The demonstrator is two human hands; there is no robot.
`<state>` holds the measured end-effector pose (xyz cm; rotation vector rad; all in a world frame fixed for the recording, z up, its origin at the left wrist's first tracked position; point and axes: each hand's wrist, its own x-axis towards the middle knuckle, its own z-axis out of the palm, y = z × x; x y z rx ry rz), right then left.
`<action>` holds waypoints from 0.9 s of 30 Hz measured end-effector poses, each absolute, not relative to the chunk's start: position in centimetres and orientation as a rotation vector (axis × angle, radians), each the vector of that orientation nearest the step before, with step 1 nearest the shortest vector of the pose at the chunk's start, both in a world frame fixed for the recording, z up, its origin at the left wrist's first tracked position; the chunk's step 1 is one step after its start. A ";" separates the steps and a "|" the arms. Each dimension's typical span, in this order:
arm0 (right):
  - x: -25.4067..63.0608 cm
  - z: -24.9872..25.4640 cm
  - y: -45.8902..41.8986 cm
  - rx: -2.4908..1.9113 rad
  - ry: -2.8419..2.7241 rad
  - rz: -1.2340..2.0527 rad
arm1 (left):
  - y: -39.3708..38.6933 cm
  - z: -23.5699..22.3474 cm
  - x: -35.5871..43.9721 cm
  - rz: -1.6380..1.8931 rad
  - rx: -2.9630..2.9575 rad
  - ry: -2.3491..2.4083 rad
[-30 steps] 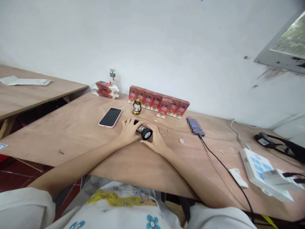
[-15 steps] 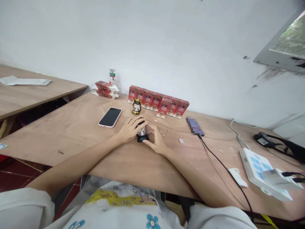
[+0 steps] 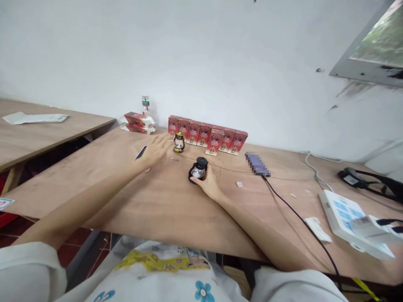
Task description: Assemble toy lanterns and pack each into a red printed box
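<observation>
My right hand (image 3: pixel 210 183) is closed around a small black toy lantern (image 3: pixel 199 169) with a clear globe, thumb at its front near the base. The lantern tilts slightly on or just above the table (image 3: pixel 163 214). My left hand (image 3: pixel 156 149), a little blurred, reaches forward with fingers stretched out and nothing in them. Just to the right of its fingertips stands a gold and black lantern (image 3: pixel 179 143), upright. Under the left hand lies a phone (image 3: pixel 140 153), mostly covered by the hand and wrist.
Several red boxes (image 3: pixel 215 141) stand in a row by the wall. Two flattened-end red boxes (image 3: pixel 138 121) are stacked near a small bottle (image 3: pixel 145 105). Rightward lie a pixelated phone (image 3: pixel 257 164) on a black cable, a power strip (image 3: pixel 349 220) and scraps.
My left hand has let go of the black lantern and moved left and forward, over the phone. The lantern, held by my right hand, has shifted slightly right and up.
</observation>
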<state>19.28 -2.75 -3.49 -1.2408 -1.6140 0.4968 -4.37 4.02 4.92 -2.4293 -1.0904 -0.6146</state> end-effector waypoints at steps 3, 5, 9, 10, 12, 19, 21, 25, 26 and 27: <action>19.2 -3.3 -3.0 -1.231 -1.603 0.310 | 8.8 6.7 -7.2 -0.471 -2.290 -1.315; 19.0 -2.9 -3.6 -1.172 -1.627 0.124 | 11.9 7.6 -9.0 -0.284 -2.286 -1.451; 18.7 -2.3 -4.9 -1.032 -1.703 -0.171 | 15.8 8.7 -11.6 -0.184 -2.159 -1.712; 18.6 -2.2 -5.1 -1.007 -1.704 -0.218 | 16.2 8.8 -11.9 -0.182 -2.160 -1.717; 18.5 -2.1 -5.4 -0.983 -1.688 -0.283 | 16.6 9.0 -11.9 -0.171 -2.206 -1.662; 18.4 -2.0 -5.8 -0.953 -1.746 -0.415 | 16.4 8.6 -10.4 -0.176 -2.236 -1.543; 18.4 -2.0 -5.8 -0.935 -1.766 -0.448 | 16.2 8.4 -10.2 -0.209 -2.201 -1.543; 18.3 -2.3 -5.8 -0.933 -1.743 -0.446 | 15.2 8.4 -10.1 -0.288 -2.113 -1.585; 18.3 -2.4 -5.8 -0.935 -1.738 -0.444 | 14.9 8.5 -10.1 -0.306 -2.086 -1.598; 18.4 -2.6 -5.7 -0.932 -1.738 -0.443 | 14.5 8.6 -10.1 -0.322 -2.056 -1.611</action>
